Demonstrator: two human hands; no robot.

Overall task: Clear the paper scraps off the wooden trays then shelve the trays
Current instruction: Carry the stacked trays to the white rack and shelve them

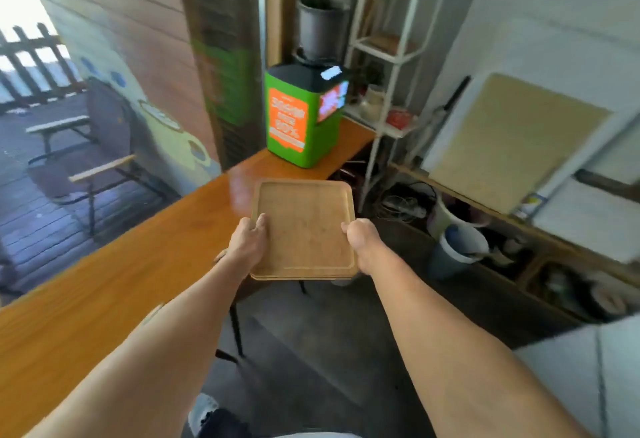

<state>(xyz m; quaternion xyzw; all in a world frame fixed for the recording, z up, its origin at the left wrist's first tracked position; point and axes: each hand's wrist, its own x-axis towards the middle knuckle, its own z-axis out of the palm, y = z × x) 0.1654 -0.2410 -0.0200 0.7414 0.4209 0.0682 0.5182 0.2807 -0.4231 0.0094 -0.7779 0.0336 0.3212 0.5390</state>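
I hold a rectangular wooden tray (304, 226) flat in front of me, above the floor beside the counter. Its top surface is bare, with no paper on it. The layered near edge suggests more than one tray stacked, though I cannot tell how many. My left hand (247, 242) grips the tray's left edge with the thumb on top. My right hand (363, 247) grips the right edge the same way. Both arms are stretched forward.
A long orange wooden counter (114, 285) runs along the window on my left. A green and orange box (299, 119) stands at its far end. Behind it is a white metal shelf rack (384, 56) with a potted plant (320, 22). Low wooden shelving (512, 226) with buckets lines the right wall.
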